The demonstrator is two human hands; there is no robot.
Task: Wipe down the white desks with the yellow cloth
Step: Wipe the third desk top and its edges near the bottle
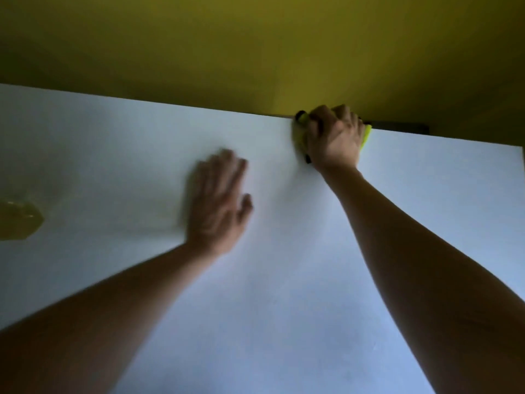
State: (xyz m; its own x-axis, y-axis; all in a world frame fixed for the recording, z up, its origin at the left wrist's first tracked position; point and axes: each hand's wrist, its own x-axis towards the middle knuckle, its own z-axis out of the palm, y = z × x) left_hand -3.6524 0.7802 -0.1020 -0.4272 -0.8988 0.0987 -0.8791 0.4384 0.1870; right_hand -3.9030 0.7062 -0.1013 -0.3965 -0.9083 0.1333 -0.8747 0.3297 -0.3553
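The white desk [284, 280] fills most of the view. At its far edge my right hand [332, 137] lies over the yellow cloth [366, 136], fingers curled round it; the cloth shows only at both sides of the hand. My left hand [217, 206] rests flat on the desk near the middle, fingers spread, blurred, holding nothing.
A yellow wall [255, 46] rises directly behind the desk's far edge. A dark strip [397, 127] sits along that edge to the right of the cloth. A yellowish cut-out or reflection [20, 220] shows at the desk's left edge. The desk's right corner ends near the frame's right side.
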